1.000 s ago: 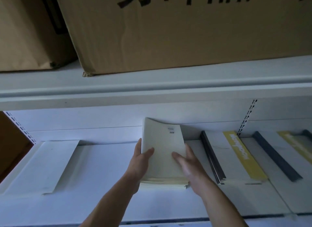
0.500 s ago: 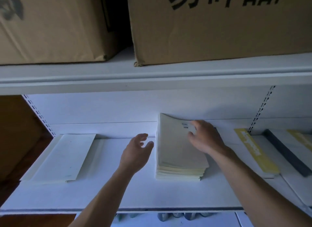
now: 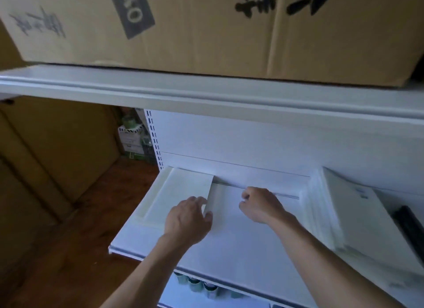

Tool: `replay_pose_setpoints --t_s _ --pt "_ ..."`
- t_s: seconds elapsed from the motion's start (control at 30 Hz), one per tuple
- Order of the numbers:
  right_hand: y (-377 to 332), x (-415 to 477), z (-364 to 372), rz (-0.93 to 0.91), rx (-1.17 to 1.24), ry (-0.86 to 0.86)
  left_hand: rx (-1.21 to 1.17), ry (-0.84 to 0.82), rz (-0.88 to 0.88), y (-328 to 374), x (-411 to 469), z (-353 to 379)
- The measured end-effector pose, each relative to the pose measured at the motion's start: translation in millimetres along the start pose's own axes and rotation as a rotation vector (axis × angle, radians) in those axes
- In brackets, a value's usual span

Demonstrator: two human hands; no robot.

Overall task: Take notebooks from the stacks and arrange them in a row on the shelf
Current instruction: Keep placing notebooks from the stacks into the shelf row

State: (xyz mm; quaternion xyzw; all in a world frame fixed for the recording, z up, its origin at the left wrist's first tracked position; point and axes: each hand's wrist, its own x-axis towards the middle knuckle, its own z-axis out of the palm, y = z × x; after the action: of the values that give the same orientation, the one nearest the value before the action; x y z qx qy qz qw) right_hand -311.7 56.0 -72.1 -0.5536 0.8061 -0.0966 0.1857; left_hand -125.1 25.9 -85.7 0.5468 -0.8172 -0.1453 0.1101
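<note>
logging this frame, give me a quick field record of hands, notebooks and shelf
left hand: fingers on right edge of flat notebook, grip unclear
right hand: curled over bare shelf, holding nothing visible
stack: right side of shelf, untouched
box: on upper shelf

free: bare shelf (image 3: 241, 245) between flat notebook (image 3: 181, 193) and stack (image 3: 358, 218) | overhead: upper shelf (image 3: 206, 92)
</note>
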Motion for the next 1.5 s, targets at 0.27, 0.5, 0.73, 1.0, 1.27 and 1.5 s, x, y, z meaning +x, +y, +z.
replay_pose_setpoints --t_s 0.27,0.5,0.73,1.0,1.27,1.5 --pt "-61.2 21.1 69.9 0.242 0.739 -0.074 0.016 -0.032 -0.083 -105.0 17.8 -2.7" --pt "-62.9 22.1 95.1 0.34 1.081 -0.028 -0.061 -0.177 0.104 -117.8 14.2 9.5" --pt "-61.0 21.5 103.7 0.379 1.205 0.013 -0.046 -0.176 0.135 -123.9 23.5 16.4" --pt "-65.2 12.8 97.9 0.37 1.309 0.064 -0.666 -0.161 -0.106 -96.7 39.4 11.2" --pt "-51.7 -26.7 58.4 0.135 1.353 0.215 -1.301 -0.306 -0.291 -61.8 30.1 -15.1" --pt "8.8 -101.8 10.4 0.083 1.222 0.418 -1.346 -0.296 0.04 30.6 -13.5 -14.9"
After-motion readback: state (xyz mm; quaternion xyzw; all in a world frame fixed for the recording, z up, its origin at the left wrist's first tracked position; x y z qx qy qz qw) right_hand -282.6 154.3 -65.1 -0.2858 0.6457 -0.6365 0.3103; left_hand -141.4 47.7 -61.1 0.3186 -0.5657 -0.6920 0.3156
